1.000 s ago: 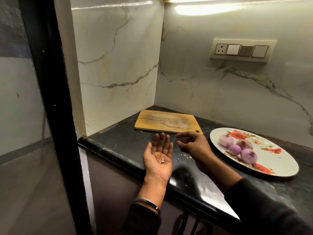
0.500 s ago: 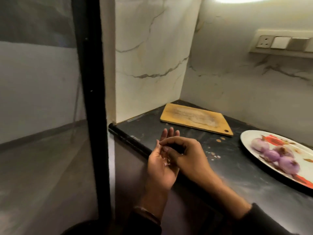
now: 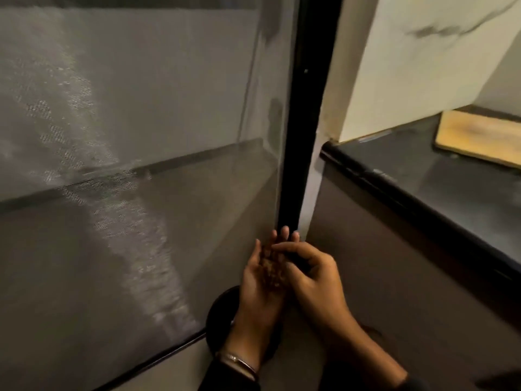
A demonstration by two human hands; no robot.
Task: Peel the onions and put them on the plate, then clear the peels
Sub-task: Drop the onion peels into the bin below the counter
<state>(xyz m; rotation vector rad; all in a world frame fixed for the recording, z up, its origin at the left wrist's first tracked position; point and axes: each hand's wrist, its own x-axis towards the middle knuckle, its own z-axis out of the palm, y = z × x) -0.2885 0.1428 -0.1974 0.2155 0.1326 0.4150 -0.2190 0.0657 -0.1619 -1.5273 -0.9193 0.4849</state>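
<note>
Dry, flaky brown onion peels are lying in the cupped, flat-fingered left hand; the right hand is curling loosely beside them, above a round dark bin by the mesh screen.

Tabletop: dark stone slab, polished, rounded black front edge, running from the marble wall corner toward lower right. Bears one wooden cutting board, pale, lying flat at far right, partly cut off by the frame edge.
</note>
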